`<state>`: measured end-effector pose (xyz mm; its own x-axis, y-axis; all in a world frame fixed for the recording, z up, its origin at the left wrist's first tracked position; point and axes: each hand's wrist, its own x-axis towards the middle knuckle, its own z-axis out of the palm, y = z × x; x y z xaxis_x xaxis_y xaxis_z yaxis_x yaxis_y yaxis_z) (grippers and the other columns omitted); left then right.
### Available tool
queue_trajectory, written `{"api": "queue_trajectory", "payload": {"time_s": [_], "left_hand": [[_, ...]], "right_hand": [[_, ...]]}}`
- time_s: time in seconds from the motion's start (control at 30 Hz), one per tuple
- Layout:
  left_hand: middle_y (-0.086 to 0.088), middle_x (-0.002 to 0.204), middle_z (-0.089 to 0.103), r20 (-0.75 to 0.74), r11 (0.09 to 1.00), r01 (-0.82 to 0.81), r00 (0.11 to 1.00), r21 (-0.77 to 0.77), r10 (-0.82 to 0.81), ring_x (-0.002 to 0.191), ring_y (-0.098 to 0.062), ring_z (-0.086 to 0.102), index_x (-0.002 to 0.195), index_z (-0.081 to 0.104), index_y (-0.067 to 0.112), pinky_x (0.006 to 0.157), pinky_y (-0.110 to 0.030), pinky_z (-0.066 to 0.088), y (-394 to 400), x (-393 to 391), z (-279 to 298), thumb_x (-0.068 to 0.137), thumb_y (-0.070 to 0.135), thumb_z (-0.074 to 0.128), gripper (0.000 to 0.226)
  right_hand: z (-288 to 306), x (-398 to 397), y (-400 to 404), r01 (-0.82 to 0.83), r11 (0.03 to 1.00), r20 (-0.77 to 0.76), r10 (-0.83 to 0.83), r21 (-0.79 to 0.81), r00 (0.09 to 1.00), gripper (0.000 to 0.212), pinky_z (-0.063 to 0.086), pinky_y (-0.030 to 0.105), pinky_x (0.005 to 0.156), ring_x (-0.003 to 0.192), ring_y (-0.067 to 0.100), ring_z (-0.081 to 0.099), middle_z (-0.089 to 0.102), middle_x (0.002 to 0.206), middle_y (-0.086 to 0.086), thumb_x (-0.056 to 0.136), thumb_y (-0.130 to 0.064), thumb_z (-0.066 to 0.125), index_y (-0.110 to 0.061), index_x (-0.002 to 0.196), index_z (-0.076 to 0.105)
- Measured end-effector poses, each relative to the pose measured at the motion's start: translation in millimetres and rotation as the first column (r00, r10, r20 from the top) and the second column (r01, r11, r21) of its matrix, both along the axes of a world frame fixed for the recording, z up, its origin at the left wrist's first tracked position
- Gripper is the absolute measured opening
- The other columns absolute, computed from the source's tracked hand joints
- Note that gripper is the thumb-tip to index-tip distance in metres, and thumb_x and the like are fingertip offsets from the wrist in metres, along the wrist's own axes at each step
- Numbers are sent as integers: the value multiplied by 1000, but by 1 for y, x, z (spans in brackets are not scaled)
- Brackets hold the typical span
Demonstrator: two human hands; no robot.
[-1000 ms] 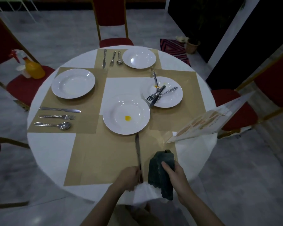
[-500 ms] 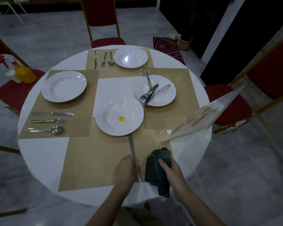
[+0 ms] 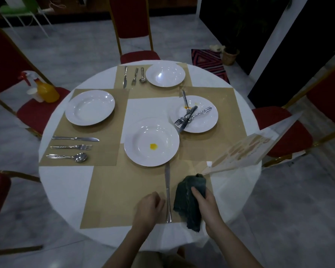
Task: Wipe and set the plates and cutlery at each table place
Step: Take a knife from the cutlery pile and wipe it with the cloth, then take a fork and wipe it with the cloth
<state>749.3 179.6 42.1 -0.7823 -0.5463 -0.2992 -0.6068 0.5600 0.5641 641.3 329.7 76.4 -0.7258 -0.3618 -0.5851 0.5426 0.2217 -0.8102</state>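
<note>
A table knife (image 3: 168, 192) lies lengthwise on the near brown placemat (image 3: 120, 190), its tip under the rim of a white plate (image 3: 135, 132) that has a yellow stain (image 3: 153, 146). My left hand (image 3: 149, 207) rests just left of the knife's handle, fingers loosely curled and holding nothing. My right hand (image 3: 207, 206) grips a dark green cloth (image 3: 188, 200) right of the knife. The right plate (image 3: 203, 122) carries a crossed fork, knife and spoon (image 3: 189, 115). Clean plates sit at the left (image 3: 90, 107) and far (image 3: 165, 75) places.
Knife, fork and spoon (image 3: 72, 147) lie in a row at the left place, and another set (image 3: 134, 76) at the far place. A menu card (image 3: 249, 149) overhangs the round table's right edge. An orange spray bottle (image 3: 45, 89) stands on a red chair (image 3: 37, 113).
My left hand held the knife by its handle; now the knife lies flat on the placemat and the hand has come off it to the left. My right hand still holds the cloth.
</note>
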Motion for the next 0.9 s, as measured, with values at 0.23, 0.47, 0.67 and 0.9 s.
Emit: {"api": "queue_trajectory", "payload": {"time_s": [0.23,0.47,0.67,0.9], "left_hand": [[-5,70,65,-73,993,17,997,114,-9,62,-20,62,78,60,8,64,-43,54,-61,-34,46,96,27,49,29],[-7,71,65,-139,974,224,966,27,-218,65,-20,60,77,59,4,69,-44,52,-119,-139,64,94,21,48,27],[-11,87,62,-120,904,389,903,-176,-412,77,-26,57,87,59,6,68,-35,41,-161,-269,46,96,22,45,23],[-16,97,58,-50,895,407,905,-181,-422,90,-33,59,94,61,2,73,-38,48,-153,-371,13,90,24,55,23]], "right_hand": [[19,-35,-59,21,999,-14,-22,-23,1000,20,53,30,81,101,17,65,71,109,1,96,-24,58,-17,114,64],[29,-96,-99,194,980,-91,-189,45,978,21,54,29,75,96,17,66,70,107,2,95,-29,59,-18,113,64],[22,-133,-118,278,957,-104,-269,82,958,26,56,27,76,98,17,67,70,111,1,96,-28,59,-17,118,63],[11,-128,-114,428,900,51,-433,85,900,20,54,36,88,100,17,66,71,108,-6,93,-32,61,-26,113,65]]}}
